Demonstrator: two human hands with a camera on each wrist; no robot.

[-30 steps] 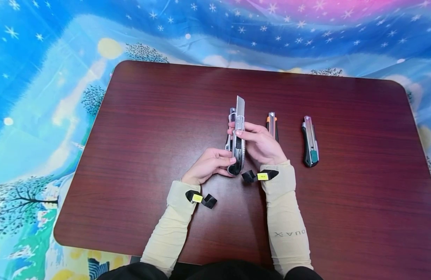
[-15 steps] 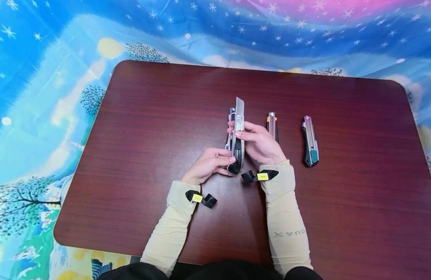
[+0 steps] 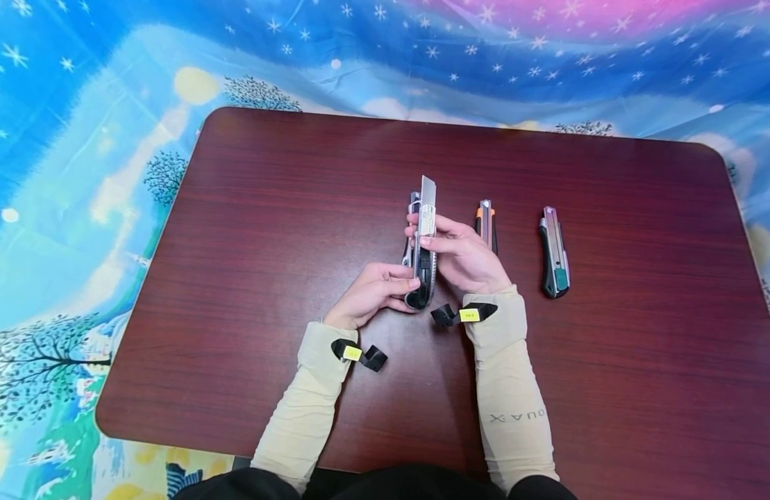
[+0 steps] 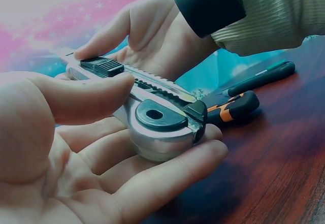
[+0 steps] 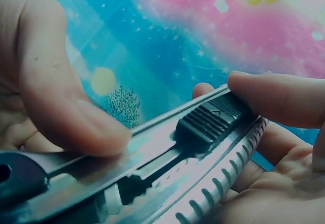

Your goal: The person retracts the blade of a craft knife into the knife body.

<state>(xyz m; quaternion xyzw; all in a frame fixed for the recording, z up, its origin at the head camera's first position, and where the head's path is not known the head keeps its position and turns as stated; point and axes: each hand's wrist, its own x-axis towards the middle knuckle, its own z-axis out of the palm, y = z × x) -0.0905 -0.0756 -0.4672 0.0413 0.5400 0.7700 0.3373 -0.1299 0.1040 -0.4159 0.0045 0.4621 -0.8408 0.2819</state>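
Observation:
Held upright between both hands in the head view is a silver snap-off utility knife with its blade extended. The left hand pinches its rounded lower end; in the left wrist view that thumb presses on the body, with the fingers underneath. Higher up, the right hand holds the knife between thumb and fingers. In the right wrist view, the right thumb touches the far end of the ribbed black slider. Another silver utility knife lies on the table behind the held one, partly hidden.
Right of the hands, an orange and black utility knife lies partly behind the right hand. Farther right is a green and black one. The dark wooden table has rounded corners, and a printed blue cloth hangs behind it.
The held knife and its blade tip have sunk very slightly toward the person. Both hands keep their grip almost unmoved, and the knives on the table lie as before.

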